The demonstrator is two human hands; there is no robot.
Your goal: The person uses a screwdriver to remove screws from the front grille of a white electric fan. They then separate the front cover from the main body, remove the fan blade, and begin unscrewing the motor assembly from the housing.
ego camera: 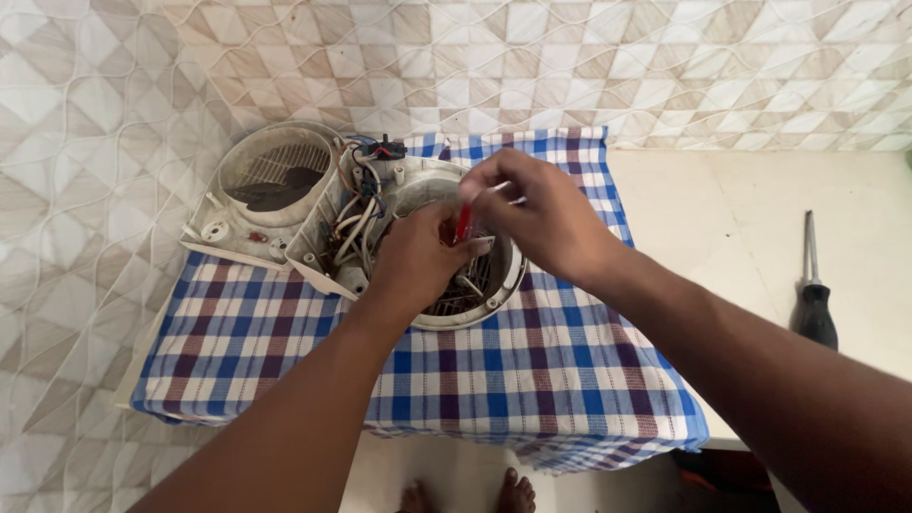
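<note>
Fan casing (285, 204) already opened, wires bared; your left hand (418, 256) steadied the grille while your right hand (541, 214) pinched a red-handled tool (464, 223).

One view only, worn on the head, looking steeply down over both forearms onto a checked cloth (532, 380) on a pale table (722, 237); tiled wall (570, 57) fills the top, bare feet (470, 496) show at the bottom edge. We're close, within arm's reach, with no second camera to overlap
</note>
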